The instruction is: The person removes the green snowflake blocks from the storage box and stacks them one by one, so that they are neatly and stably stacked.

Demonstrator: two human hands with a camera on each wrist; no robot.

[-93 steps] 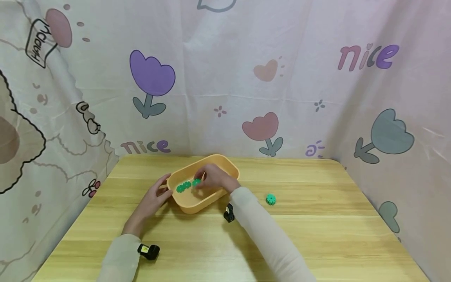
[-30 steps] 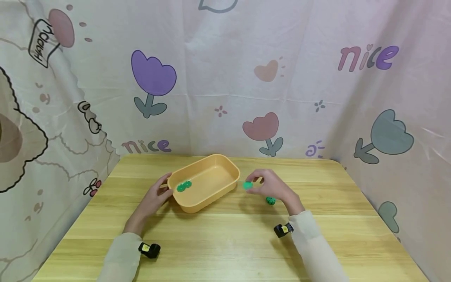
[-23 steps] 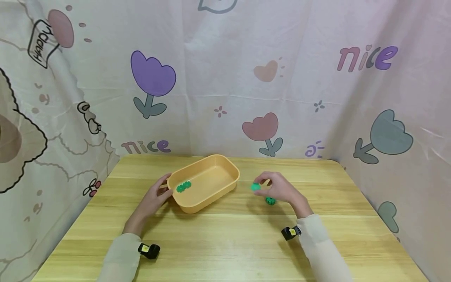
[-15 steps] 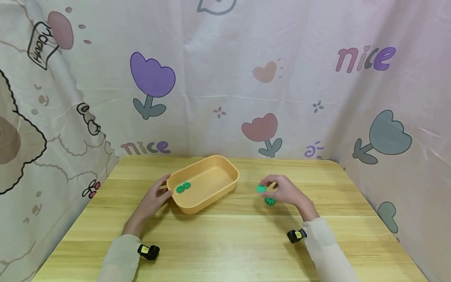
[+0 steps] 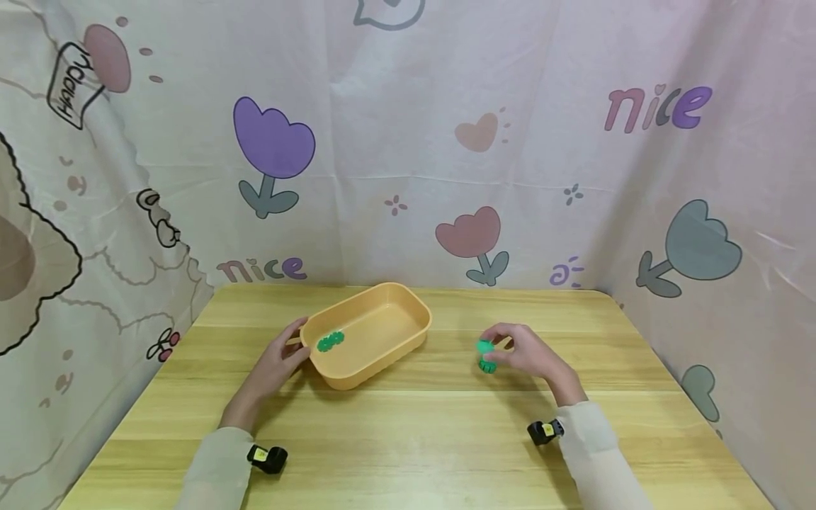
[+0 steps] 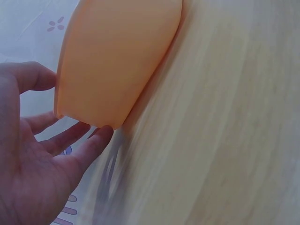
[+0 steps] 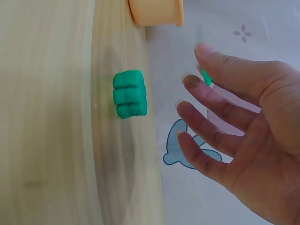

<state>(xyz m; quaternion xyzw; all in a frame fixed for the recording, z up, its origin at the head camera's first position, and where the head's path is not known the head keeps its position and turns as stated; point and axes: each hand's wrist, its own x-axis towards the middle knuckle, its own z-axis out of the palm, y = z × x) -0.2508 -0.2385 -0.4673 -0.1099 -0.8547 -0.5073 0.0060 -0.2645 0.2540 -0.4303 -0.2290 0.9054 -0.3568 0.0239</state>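
My left hand (image 5: 275,363) holds the handle end of a yellow-orange plastic basket (image 5: 384,331) at the table's back left. In the left wrist view its fingers curl about the end wall (image 6: 110,70), one on the rim, the thumb at the lower corner. Several green notched plastic discs (image 5: 330,341) lie inside, toward the left end. My right hand (image 5: 525,352) pinches a green disc (image 5: 484,346) between thumb and fingertip. Directly below it on the table sits a thick, grooved green stack (image 7: 130,94); the held disc overlaps it in the head view. From the right wrist, only the held disc's edge shows.
The light wood table (image 5: 395,446) ends at a patterned cloth backdrop (image 5: 408,142) behind and along both sides. A black wrist camera (image 5: 268,459) sits on the left sleeve, another camera (image 5: 545,431) on the right one.
My right hand took a green disc from inside the basket, carried it out to the right and lowered it over the green stack. The left hand and basket stayed in place.
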